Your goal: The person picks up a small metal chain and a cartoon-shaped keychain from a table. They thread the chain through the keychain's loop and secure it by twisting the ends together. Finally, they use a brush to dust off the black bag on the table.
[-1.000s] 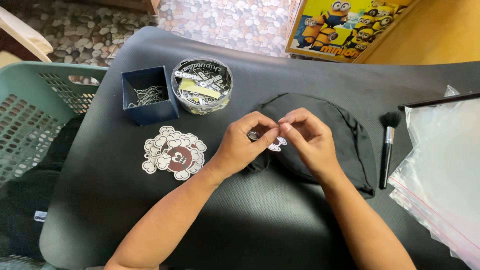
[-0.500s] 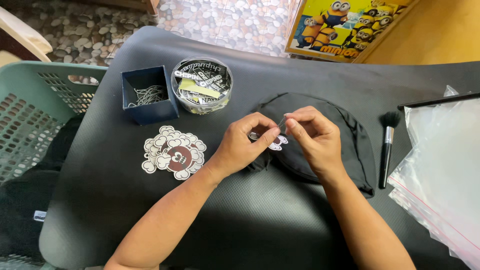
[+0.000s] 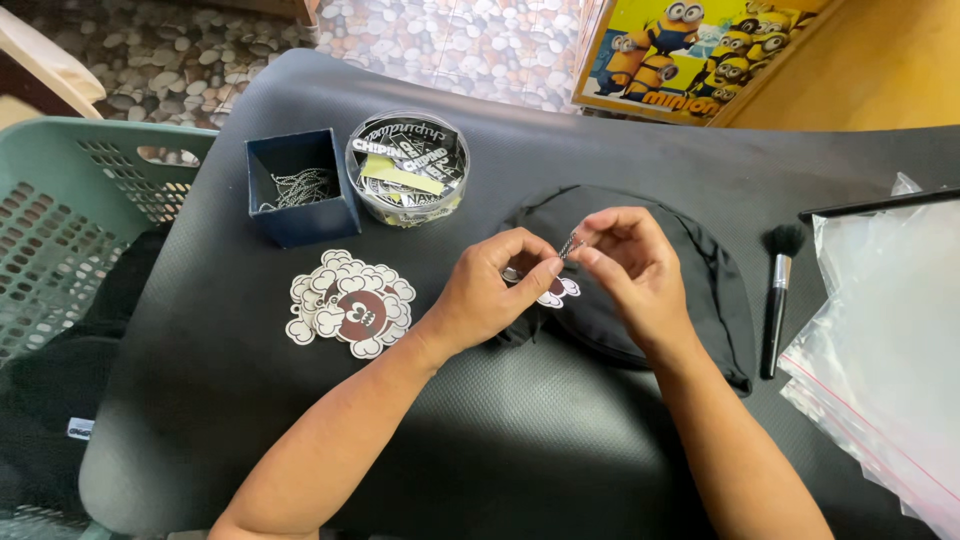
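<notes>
While both hands meet over the black cap (image 3: pixel 690 300), the left hand (image 3: pixel 495 290) and the right hand (image 3: pixel 630 265) pinch a small silver ball chain (image 3: pixel 570 245) between thumb and fingertips, holding it just above the cap's crown. Beneath the left fingers, a little white tag (image 3: pixel 553 293) lies on the cap, partly hidden, so I cannot tell whether the chain is threaded through it.

Taking the cap as the centre, it lies flat on a dark textured table (image 3: pixel 500 450). Just beside the cap, on the person's right, lies a black brush (image 3: pixel 778 290), and beyond it a stack of clear plastic bags (image 3: pixel 890 340). Left of the cap, near the left wrist, sits a pile of white cloud-shaped stickers (image 3: pixel 350 315). Beyond the cap on the left stands a round clear tub (image 3: pixel 408 170) of printed labels, touching or nearly touching a small blue box (image 3: pixel 300 190) of chains. Well off to the left, past the table edge, is a green plastic basket (image 3: pixel 70 210).
</notes>
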